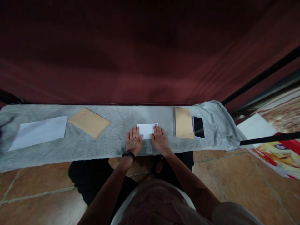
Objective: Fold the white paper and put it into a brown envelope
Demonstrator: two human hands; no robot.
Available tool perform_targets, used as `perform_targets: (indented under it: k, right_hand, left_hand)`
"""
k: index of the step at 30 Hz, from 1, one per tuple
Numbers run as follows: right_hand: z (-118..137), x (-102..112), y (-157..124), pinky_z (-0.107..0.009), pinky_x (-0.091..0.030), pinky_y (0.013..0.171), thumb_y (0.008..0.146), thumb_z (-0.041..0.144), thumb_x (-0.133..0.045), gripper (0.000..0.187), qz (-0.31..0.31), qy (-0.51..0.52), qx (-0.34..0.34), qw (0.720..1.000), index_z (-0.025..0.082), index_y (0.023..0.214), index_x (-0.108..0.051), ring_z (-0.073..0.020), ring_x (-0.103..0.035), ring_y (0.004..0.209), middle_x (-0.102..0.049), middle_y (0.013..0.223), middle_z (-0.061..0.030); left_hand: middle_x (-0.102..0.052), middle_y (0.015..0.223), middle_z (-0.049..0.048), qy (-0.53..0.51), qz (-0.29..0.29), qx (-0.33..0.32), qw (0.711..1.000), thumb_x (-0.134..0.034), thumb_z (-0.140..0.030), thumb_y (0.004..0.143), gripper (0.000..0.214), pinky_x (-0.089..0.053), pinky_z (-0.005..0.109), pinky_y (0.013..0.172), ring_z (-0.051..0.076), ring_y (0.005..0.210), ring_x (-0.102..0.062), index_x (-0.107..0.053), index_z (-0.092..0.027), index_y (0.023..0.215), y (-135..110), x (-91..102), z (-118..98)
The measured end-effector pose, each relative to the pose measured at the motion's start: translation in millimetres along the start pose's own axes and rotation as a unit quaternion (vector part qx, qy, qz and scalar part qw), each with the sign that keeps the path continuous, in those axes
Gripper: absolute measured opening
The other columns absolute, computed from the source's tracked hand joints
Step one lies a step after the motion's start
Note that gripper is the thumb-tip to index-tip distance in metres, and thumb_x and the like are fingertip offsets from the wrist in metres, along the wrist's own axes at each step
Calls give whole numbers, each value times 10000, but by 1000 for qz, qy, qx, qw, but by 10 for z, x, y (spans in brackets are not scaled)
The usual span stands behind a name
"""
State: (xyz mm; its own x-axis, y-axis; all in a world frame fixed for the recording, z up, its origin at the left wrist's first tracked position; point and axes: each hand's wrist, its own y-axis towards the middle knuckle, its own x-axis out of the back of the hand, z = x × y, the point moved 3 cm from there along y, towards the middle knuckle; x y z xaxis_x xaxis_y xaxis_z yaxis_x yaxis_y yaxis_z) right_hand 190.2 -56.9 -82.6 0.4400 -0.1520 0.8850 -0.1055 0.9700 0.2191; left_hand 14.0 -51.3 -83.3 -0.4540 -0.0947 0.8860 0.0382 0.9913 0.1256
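Observation:
A small folded white paper [147,130] lies on the grey cloth [117,145] straight ahead of me. My left hand [133,140] lies flat with fingers stretched out, its fingertips at the paper's left edge; a black band is on that wrist. My right hand [159,138] also lies flat and open, pressing on the paper's right side. Neither hand grips anything.
A brown envelope [89,122] and a white sheet [39,132] lie to the left. Another brown envelope [184,122] and a dark phone [198,127] lie to the right. A dark red curtain hangs behind; tiled floor below, colourful printed sheets [278,154] at right.

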Motion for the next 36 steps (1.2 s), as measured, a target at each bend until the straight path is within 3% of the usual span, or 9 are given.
perform_targets:
  k: [5,10,12,15,19,26,33,36]
  right_hand:
    - [-119,23,-37,-498,-209,1222,1044,338,-348,566,-11,-22,5,1000,96,1555,-322,-269,-323,1487,-360,1599,-151]
    - [-150,6,-40,-492,-214,1215,1051,325,-336,566,-1,-78,14,997,73,1557,-307,-275,-328,1482,-338,1606,-158]
    - [-149,-6,-40,-494,-219,1210,1051,326,-342,566,4,-94,13,996,76,1558,-305,-275,-320,1486,-335,1608,-160]
    - [-149,-19,-41,-495,-222,1204,1051,329,-350,567,11,-103,7,995,83,1559,-302,-277,-319,1487,-330,1611,-163]
    - [-153,-13,-40,-485,-207,1210,1051,302,-321,550,13,-95,6,995,89,1559,-311,-278,-324,1484,-338,1611,-146]
    - [-155,6,-49,-495,-198,1219,1055,347,-328,577,11,-73,7,997,69,1560,-302,-287,-307,1491,-344,1605,-154]
    - [-82,15,-9,-519,-177,1229,1060,322,-316,539,11,-46,-1,999,94,1548,-341,-274,-306,1498,-371,1592,-149]
    - [17,-16,28,-485,-196,1234,1064,313,-295,517,22,-27,23,999,128,1541,-366,-234,-337,1487,-407,1578,-127]
  left_hand:
    - [-330,1625,107,2,-3,23,1000,-350,-330,999,575,-110,520,1255,271,1539,-194,-356,-168,1551,-71,74,56]
    - [-275,1638,156,52,-31,46,997,-333,-263,984,602,-166,522,1249,283,1532,-217,-307,-86,1559,-105,118,5]
    - [-282,1638,141,57,-20,-4,998,-307,-248,988,597,-192,493,1251,259,1532,-224,-294,-92,1564,-109,85,-126]
    - [-331,1625,105,34,43,-118,991,-281,-268,1004,575,-217,441,1255,218,1527,-239,-319,-121,1558,-99,-36,-386]
    - [-348,1617,106,31,87,-151,984,-261,-334,1027,563,-206,440,1259,219,1522,-255,-357,-125,1540,-32,-169,-554]
    - [-298,1635,123,68,78,-127,986,-296,-303,1016,579,-160,436,1265,226,1536,-206,-315,-95,1556,115,-186,-481]
    - [-309,1639,48,76,95,-136,983,-352,-253,989,562,-148,501,1259,250,1540,-196,-363,-237,1551,191,-174,-500]
    - [-312,1637,61,72,101,-144,982,-308,-200,982,574,-162,490,1257,245,1540,-192,-352,-188,1554,198,-155,-479]
